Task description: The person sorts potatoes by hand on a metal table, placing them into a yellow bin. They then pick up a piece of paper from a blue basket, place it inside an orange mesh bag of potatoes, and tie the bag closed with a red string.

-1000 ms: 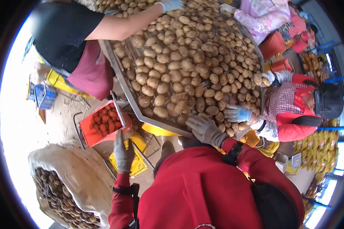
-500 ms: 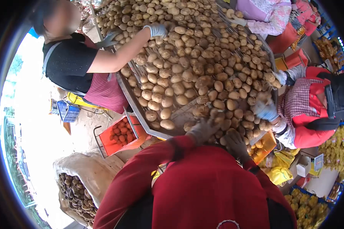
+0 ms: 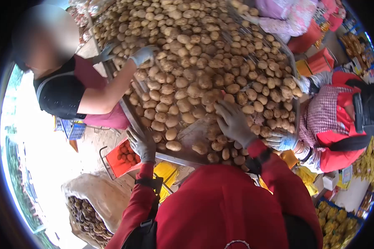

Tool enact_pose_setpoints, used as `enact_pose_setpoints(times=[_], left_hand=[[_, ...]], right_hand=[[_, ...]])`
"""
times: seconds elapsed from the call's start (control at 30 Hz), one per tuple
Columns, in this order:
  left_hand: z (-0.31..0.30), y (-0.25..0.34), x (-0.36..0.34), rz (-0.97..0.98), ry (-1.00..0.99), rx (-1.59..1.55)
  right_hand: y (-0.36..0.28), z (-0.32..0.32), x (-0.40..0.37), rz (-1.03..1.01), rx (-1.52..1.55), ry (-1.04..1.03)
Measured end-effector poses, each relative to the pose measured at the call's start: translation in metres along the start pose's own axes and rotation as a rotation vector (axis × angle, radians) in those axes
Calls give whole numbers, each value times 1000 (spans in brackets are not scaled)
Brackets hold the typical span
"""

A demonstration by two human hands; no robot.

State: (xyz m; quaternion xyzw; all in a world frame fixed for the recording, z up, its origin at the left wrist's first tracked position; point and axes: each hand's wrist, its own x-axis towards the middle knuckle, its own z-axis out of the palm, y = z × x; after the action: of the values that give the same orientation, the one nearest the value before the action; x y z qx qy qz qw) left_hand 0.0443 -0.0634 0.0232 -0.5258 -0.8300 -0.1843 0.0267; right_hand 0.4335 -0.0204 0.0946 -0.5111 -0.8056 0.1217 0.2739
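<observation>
Brown potatoes cover a large metal-edged sorting table in front of me. My left hand, in a grey glove, is at the table's left front edge with its fingers apart and nothing in them. Further right, my gloved right hand reaches out over the potatoes, fingers stretched forward. Its fingertips are right at a larger potato. Several loose potatoes lie near the front edge below this hand, beside a partly bare patch of table.
A person in a black top works at the left side; one in a checked apron and red sleeves stands at the right. Below left are an orange-red bin of potatoes and a big open sack. Yellow bags lie below the front edge.
My left hand has moved left from the potatoes to the table edge. My right hand has shifted forward and left over them. The left co-worker's reaching hand has drawn back left.
</observation>
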Motion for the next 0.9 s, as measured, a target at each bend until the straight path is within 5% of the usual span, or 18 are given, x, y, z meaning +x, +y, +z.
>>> enact_pose_setpoints(times=[0.1,0.17,0.2,0.5,0.6,0.73,0.8,0.9], left_hand=[[44,-46,-29,-8,190,-174],[20,-24,-30,-530,-459,-356],[23,-16,-39,-467,-254,-406],[38,-21,-43,-435,-177,-464],[32,-18,-41,-408,-173,-555],[43,-29,-43,-361,-189,-495],[40,-27,-41,-344,-179,-528],[45,-31,-43,-334,-187,-494]], right_hand=[[8,37,84,-5,-58,9],[13,65,116,81,-170,-12],[12,74,124,101,-153,-43],[3,83,52,146,11,-101],[-34,50,9,-187,-273,-227],[-92,7,-7,-50,-140,-305],[-150,-71,30,-32,-9,-291],[-223,-165,63,-297,-133,-93]])
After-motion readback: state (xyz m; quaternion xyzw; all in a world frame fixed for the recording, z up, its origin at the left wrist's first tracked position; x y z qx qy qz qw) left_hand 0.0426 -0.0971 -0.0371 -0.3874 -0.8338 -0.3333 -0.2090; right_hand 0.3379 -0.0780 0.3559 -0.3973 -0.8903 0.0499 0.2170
